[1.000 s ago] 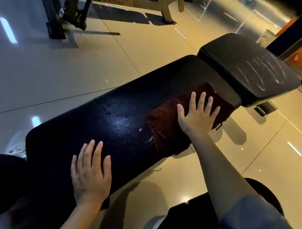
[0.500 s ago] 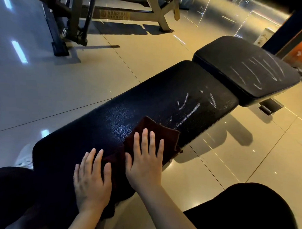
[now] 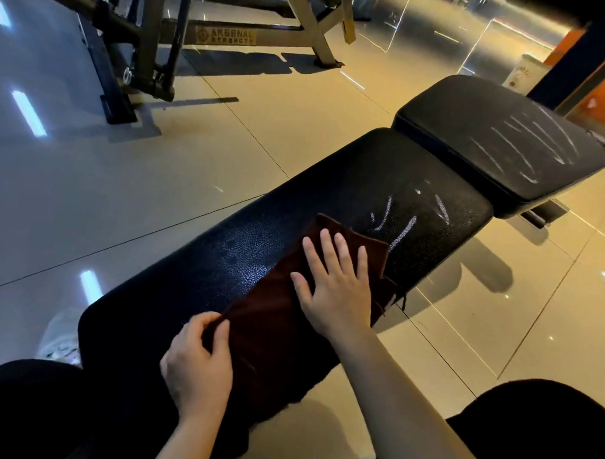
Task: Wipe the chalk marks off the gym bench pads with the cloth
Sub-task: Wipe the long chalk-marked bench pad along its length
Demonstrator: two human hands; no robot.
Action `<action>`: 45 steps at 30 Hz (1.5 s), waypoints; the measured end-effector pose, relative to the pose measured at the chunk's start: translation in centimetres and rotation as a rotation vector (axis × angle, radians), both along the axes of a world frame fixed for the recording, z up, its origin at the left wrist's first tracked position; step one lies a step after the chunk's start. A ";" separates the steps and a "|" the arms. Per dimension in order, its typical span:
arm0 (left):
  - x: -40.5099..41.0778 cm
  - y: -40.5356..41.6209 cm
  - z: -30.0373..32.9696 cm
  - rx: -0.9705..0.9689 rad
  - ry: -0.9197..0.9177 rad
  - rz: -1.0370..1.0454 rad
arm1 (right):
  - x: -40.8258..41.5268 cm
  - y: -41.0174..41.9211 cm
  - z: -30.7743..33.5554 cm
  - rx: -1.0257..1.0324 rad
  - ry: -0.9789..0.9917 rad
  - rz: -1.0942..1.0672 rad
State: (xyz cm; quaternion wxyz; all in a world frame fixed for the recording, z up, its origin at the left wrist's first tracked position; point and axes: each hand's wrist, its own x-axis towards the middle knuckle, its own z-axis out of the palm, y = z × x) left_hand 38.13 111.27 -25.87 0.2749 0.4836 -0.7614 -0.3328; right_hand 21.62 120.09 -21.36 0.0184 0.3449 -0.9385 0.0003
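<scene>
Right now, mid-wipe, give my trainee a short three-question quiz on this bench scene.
1. True or false: the far pad is wiped clean.
2. Which hand lies flat on the cloth? A) left hand B) right hand
3. Fill in: on the long pad, the chalk streaks lie just beyond the cloth's ____ edge.

Key: 1 false, chalk lines show on it. 2 B; the left hand pinches the cloth's near corner. 3 far.

Both arms are bare, with no sleeves showing, and the left hand point(image 3: 197, 363) and right hand point(image 3: 336, 292) wear no gloves or rings. The legs point(image 3: 527, 429) are in black clothes (very dark and plain).
</scene>
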 end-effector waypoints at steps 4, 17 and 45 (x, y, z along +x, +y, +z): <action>-1.6 -3.8 2.5 0.141 0.103 0.046 | 6.2 -0.2 -1.7 -0.090 -0.008 -0.220; -1.5 -10.1 2.8 0.067 0.018 -0.127 | 9.3 -2.4 -0.8 -0.051 -0.113 -0.400; -21.9 -2.1 4.7 -0.586 -0.366 -1.084 | -14.1 3.7 3.9 -0.085 0.137 -0.655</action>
